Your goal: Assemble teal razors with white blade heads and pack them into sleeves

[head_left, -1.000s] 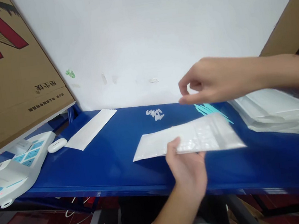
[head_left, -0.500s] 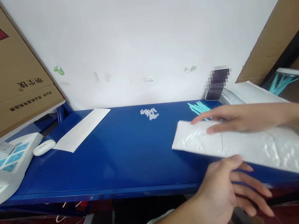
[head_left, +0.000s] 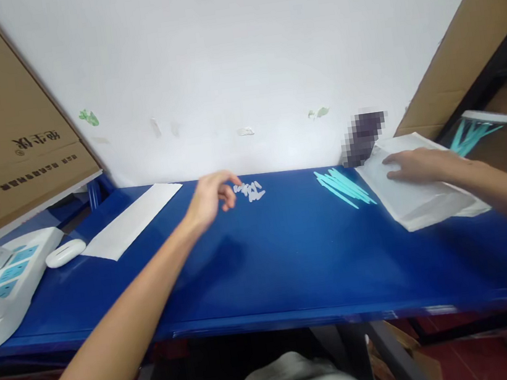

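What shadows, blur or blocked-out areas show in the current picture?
Head view: a soft shadow on the table, below the left hand; head view: the right hand, over the white bags, looks slightly blurred; head view: a pixelated patch against the wall masks whatever is there.

Now reaches with left hand (head_left: 212, 199) close to the small white pieces (head_left: 254, 193), and has right hand (head_left: 415, 165) down on the white packets (head_left: 423, 205).

Flat white packets (head_left: 424, 208) stacked at right, small pale strips (head_left: 255, 195) loosely clustered mid-back.
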Available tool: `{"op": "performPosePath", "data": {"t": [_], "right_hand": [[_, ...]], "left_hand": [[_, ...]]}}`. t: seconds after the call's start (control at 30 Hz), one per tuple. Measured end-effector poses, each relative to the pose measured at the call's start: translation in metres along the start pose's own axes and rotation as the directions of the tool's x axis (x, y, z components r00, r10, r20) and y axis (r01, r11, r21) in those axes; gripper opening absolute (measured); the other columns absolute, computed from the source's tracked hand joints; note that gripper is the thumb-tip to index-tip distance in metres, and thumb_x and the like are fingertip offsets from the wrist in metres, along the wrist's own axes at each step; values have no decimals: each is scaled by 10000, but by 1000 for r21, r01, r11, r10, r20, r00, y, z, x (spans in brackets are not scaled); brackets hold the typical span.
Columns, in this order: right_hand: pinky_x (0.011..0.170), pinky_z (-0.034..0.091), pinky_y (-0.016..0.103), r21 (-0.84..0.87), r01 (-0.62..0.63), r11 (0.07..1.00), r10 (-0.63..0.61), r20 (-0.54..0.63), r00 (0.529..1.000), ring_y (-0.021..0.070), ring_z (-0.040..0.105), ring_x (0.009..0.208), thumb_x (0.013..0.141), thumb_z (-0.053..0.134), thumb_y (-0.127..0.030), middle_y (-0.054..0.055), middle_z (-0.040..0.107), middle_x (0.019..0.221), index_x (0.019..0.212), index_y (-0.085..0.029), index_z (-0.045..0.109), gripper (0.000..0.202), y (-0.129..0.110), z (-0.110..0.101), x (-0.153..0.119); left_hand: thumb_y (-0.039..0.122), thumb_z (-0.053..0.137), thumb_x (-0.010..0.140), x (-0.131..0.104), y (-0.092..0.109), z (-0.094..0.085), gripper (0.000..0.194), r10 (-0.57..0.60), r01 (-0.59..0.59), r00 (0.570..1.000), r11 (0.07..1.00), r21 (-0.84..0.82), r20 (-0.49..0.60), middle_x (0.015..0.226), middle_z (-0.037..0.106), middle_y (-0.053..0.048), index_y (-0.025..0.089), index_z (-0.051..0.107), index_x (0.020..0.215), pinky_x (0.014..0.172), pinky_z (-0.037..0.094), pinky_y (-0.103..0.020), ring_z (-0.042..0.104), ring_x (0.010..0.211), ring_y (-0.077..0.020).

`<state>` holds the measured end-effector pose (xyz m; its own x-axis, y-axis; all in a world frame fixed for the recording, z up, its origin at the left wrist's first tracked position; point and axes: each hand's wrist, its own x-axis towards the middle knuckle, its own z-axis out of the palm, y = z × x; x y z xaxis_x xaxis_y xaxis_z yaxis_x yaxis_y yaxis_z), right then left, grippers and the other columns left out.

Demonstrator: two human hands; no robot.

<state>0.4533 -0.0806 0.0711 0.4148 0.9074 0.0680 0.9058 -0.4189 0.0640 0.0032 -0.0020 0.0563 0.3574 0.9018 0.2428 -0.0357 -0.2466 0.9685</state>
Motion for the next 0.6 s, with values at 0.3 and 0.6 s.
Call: {"op": "performPosePath", "data": {"t": [0.3,0.6], "right_hand": [[989,321,612,-166,-34,986,12,-135,991,432,583,1185,932,562,-370,308,669,1245,1145,-101,765,399,-47,-10,5],[783,485,466,-2,81,997,-80,-115,990,417,666,1006,1004,330,-492,315,667,1144,1081,-80,667,538,-88,48,-11]], "left_hand": [[354,530,858,47,-54,-127,252,257,215,890,495,842,-377,660,646,-57,202,693,741,705,398,-317,604,712,-247],[398,441,938,33,-70,-101,359,160,30,981,435,900,-110,702,636,-45,177,693,811,734,424,-329,610,718,-216]]}}
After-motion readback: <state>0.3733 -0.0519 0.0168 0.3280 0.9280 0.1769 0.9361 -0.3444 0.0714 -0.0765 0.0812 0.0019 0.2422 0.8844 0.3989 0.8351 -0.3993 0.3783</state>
